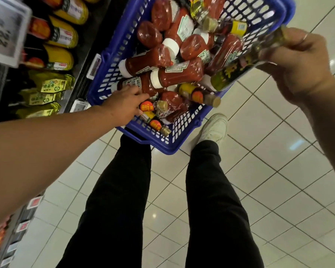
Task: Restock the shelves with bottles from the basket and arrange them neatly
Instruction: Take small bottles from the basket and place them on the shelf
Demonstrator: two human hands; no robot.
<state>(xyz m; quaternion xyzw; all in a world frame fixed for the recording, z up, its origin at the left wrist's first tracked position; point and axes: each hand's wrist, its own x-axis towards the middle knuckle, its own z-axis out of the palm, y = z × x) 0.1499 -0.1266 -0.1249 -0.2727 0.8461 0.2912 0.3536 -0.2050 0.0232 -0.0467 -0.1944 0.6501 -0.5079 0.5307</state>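
Head view: right hand (pixel 296 62) at 2 o'clock grips a dark bottle (pixel 238 72) over the basket (pixel 108 74); left hand (pixel 124 107), fingers hidden among bottles, grip unclear; advise lifting one small bottle (pixel 147 106) by its neck, clear of the ketchup (pixel 178 74).

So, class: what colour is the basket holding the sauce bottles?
Blue: the basket has blue plastic lattice walls and rim, shown in the head view, the only one.

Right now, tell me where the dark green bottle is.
In the head view, upper right: the right hand holds the dark green bottle slanted over the right rim of the blue basket, above the ketchup bottles.
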